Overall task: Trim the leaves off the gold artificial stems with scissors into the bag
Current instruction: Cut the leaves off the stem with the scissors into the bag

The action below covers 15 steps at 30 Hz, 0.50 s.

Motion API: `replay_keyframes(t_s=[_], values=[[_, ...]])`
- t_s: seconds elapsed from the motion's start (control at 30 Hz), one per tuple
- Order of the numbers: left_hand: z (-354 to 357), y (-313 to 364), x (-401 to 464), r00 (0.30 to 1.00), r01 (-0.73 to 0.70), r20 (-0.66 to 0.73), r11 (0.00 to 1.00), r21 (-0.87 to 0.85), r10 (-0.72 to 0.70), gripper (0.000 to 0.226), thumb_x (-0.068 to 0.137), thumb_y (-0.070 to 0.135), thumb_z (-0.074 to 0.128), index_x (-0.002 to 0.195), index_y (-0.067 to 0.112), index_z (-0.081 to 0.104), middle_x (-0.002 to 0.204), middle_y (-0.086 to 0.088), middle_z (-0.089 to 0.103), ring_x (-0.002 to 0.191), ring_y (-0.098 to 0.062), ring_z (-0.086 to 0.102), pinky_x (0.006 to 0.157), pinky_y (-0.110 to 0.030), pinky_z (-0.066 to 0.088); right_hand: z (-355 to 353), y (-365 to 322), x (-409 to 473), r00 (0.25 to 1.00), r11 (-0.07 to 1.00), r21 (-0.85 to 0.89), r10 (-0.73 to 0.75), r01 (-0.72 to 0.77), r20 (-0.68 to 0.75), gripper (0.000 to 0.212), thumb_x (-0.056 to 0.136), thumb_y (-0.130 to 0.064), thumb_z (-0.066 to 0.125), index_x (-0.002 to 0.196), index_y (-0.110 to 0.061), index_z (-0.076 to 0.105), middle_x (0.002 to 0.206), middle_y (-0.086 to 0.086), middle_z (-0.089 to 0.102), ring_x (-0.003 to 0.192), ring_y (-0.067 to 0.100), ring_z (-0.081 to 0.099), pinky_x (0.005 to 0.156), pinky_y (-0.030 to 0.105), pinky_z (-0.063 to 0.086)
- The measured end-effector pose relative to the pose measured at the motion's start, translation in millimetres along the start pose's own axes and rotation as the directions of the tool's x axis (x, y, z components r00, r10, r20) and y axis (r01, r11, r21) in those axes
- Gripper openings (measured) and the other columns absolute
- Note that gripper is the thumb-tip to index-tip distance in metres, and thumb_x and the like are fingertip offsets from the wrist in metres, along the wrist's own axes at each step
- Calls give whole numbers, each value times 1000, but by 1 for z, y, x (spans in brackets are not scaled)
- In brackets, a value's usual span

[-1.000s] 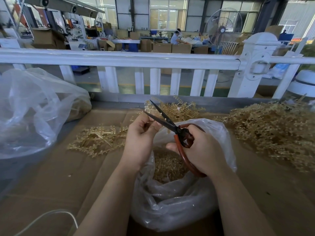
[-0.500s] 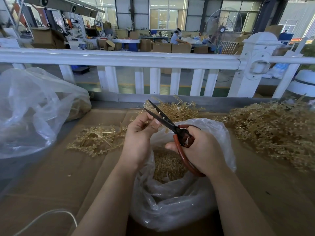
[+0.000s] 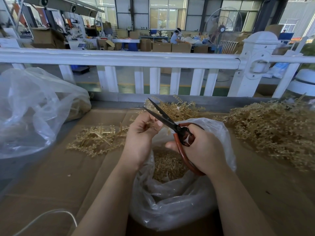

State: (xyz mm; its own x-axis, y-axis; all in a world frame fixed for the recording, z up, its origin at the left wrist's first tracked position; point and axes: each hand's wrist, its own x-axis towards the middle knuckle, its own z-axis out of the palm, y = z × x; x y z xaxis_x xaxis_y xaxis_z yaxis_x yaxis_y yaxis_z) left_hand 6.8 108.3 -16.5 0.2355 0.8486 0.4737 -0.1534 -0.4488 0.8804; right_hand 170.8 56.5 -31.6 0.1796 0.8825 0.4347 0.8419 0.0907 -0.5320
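My right hand grips red-handled scissors with dark blades parted and pointing up-left. My left hand pinches a small gold stem piece beside the blades, above a clear plastic bag. The bag stands open between my forearms and holds gold trimmed leaves. Most of the stem piece is hidden by my fingers.
Gold stems lie in a small pile to the left, a pile behind the scissors and a large heap at right. A big clear bag sits far left. A white railing borders the cardboard-covered table. A white cable lies front left.
Both hands have shifted slightly up and left with the scissors and stem piece. The blades stay parted.
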Motion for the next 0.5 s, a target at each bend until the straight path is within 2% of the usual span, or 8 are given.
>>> replay_keyframes(t_s=[0.13, 0.23, 0.5], values=[[0, -3, 1, 1000, 20, -10, 1000, 18, -20, 19, 93, -7, 56, 92, 9, 66, 68, 21, 57, 68, 3, 50, 69, -13, 42, 0, 0, -1, 1000, 999, -34, -15, 14, -25, 67, 63, -89, 55, 103, -36, 64, 80, -34, 54, 74, -16, 50, 60, 5, 35], [0, -4, 2, 999, 22, -25, 1000, 20, -21, 15, 92, -7, 57, 94, 4, 67, 69, 19, 57, 68, 1, 49, 70, -16, 42, 0, -1, 0, 999, 999, -37, -34, 32, -40, 69, 63, -91, 50, 105, -38, 62, 79, -38, 47, 73, -19, 45, 61, 4, 32], [0, -4, 1, 1000, 25, 4, 999, 25, -25, 14, 93, -3, 58, 96, 7, 67, 71, 22, 59, 69, 5, 51, 67, -9, 40, 2, -2, -2, 998, 1000, 1, -26, 26, -54, 70, 63, -95, 45, 102, -40, 62, 77, -39, 50, 74, -18, 51, 60, 5, 37]])
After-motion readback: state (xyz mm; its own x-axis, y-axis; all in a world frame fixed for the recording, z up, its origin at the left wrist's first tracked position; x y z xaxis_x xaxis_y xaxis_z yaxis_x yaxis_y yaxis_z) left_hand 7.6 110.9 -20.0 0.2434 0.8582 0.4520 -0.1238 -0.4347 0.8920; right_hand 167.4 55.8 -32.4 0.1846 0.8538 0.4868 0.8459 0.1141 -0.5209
